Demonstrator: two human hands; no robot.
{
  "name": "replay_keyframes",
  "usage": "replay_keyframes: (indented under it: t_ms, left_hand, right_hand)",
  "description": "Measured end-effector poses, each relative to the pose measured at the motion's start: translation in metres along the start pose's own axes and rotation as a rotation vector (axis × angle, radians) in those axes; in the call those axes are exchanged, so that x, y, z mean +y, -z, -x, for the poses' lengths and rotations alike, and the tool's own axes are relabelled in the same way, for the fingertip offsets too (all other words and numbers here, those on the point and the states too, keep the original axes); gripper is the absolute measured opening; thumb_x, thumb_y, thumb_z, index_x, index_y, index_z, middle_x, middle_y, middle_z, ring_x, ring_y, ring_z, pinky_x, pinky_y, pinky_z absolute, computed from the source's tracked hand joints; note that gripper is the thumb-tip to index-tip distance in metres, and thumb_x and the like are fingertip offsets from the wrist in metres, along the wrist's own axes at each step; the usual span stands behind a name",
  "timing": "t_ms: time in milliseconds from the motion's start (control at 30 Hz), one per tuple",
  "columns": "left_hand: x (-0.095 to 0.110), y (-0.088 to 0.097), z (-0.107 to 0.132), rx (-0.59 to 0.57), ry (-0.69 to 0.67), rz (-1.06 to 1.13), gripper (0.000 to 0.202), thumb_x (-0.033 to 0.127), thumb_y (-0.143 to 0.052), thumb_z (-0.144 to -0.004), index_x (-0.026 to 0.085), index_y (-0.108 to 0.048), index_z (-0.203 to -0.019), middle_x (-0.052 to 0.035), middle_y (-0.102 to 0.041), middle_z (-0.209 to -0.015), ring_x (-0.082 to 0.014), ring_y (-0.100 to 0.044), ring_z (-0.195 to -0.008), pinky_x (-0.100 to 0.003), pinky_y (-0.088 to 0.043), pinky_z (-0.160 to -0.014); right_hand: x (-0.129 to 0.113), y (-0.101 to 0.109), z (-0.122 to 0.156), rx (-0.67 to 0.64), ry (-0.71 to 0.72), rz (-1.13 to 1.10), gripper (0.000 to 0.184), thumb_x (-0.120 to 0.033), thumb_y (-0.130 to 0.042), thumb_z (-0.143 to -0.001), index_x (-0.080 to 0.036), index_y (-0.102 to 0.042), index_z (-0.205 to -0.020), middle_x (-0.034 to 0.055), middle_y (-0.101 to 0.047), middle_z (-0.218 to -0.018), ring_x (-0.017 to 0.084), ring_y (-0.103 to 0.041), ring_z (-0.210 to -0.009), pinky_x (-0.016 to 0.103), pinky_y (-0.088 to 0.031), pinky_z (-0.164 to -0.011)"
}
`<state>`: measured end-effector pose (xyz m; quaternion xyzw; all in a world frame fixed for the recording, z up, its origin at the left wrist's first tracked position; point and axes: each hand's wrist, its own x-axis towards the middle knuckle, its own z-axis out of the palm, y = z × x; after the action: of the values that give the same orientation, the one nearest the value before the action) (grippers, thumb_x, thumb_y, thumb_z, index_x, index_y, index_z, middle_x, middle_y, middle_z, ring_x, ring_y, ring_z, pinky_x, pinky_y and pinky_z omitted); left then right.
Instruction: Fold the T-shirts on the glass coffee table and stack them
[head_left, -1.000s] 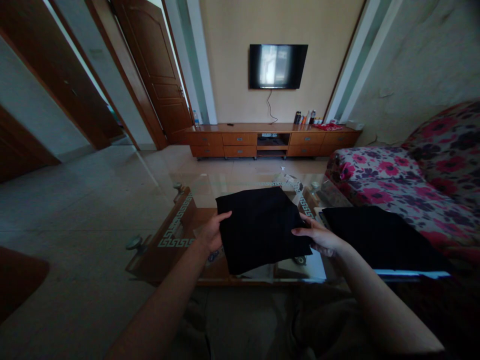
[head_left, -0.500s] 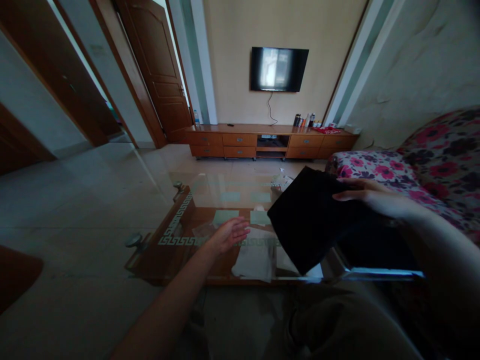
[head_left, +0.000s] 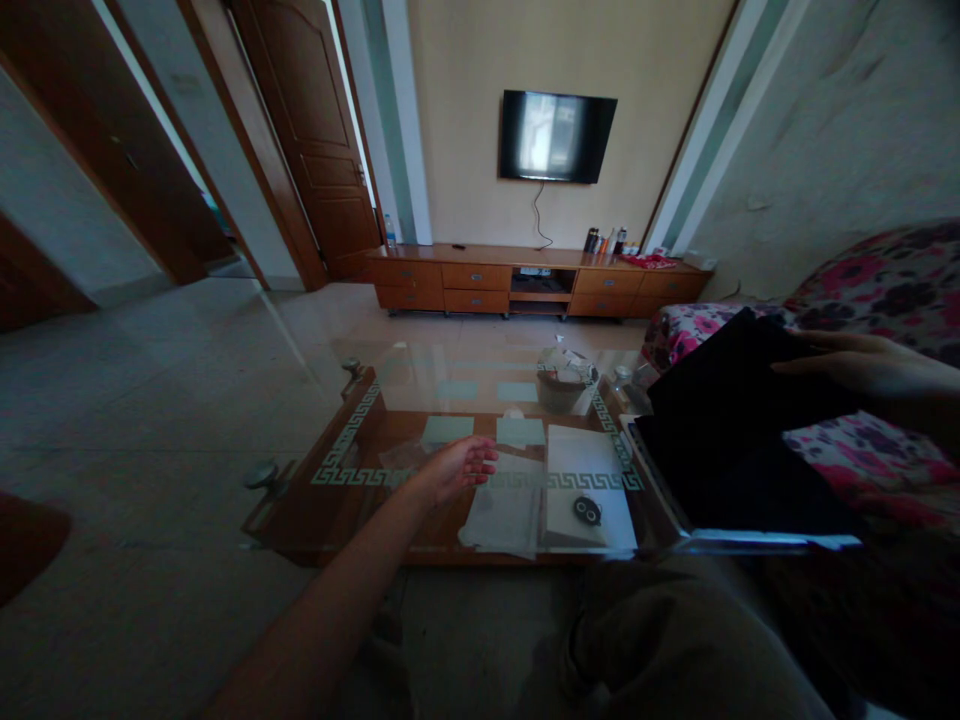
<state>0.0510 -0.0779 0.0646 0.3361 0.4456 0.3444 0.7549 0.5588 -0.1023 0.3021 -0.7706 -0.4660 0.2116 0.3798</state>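
At the right, my right hand (head_left: 862, 365) grips a black, flat, soft-looking piece (head_left: 742, 380) by its far right side; the piece hangs tilted. Under it lies an open, dark-lined case (head_left: 757, 500) with a pale front edge; whether the two touch I cannot tell. My left hand (head_left: 459, 470) is above the glass table (head_left: 345, 520), fingers apart and nothing in them. To its right are a white sheet or bag (head_left: 504, 515) and a white flat box (head_left: 581, 455). On that box rests a small black object with two round rings (head_left: 587, 511).
A bin or basket with litter (head_left: 566, 385) is seen at the table's far right. Beyond stands a low wooden cabinet (head_left: 472, 278) under a wall-mounted television (head_left: 556, 137). A flower-patterned sofa (head_left: 862, 290) runs along the right, and my leg (head_left: 675, 630) is below the table's edge.
My right hand has carried the black piece to the right, over the dark-lined case, uncovering the white box and the ringed object. My left hand has hardly moved.
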Motion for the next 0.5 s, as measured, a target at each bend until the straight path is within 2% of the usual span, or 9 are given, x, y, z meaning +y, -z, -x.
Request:
replay_keyframes:
  t_ms: [133, 333, 500]
  left_hand:
    - [-0.001, -0.003, -0.002, 0.011, 0.006, -0.013, 0.021, 0.029, -0.064, -0.085, 0.017, -0.066, -0.102, -0.0095, -0.071, -0.099, -0.0168, -0.066, -0.075, -0.03, -0.052, -0.071]
    - [0.0, -0.004, -0.002, 0.027, 0.007, -0.037, 0.022, 0.031, -0.066, -0.084, 0.017, -0.067, -0.102, -0.0096, -0.071, -0.099, -0.0167, -0.066, -0.074, -0.03, -0.051, -0.07]
    - [-0.001, -0.003, 0.001, 0.046, 0.0, -0.097, 0.024, 0.033, -0.067, -0.084, 0.017, -0.067, -0.101, -0.0109, -0.071, -0.102, -0.018, -0.067, -0.076, -0.031, -0.05, -0.07]
  right_hand:
    - [0.012, 0.008, -0.005, -0.031, -0.037, -0.014, 0.072, -0.011, -0.079, -0.08, -0.024, -0.055, -0.146, 0.017, -0.071, -0.123, 0.016, -0.072, -0.072, 0.02, -0.052, -0.055]
    - [0.025, 0.021, -0.004, -0.107, -0.111, -0.084, 0.073, -0.013, -0.078, -0.079, -0.023, -0.054, -0.147, 0.0214, -0.071, -0.118, 0.023, -0.074, -0.072, 0.027, -0.055, -0.056]
    - [0.045, 0.027, -0.012, -0.094, -0.193, -0.101, 0.07, -0.013, -0.079, -0.077, -0.025, -0.058, -0.142, 0.0181, -0.073, -0.116, 0.022, -0.073, -0.069, 0.027, -0.055, -0.056]
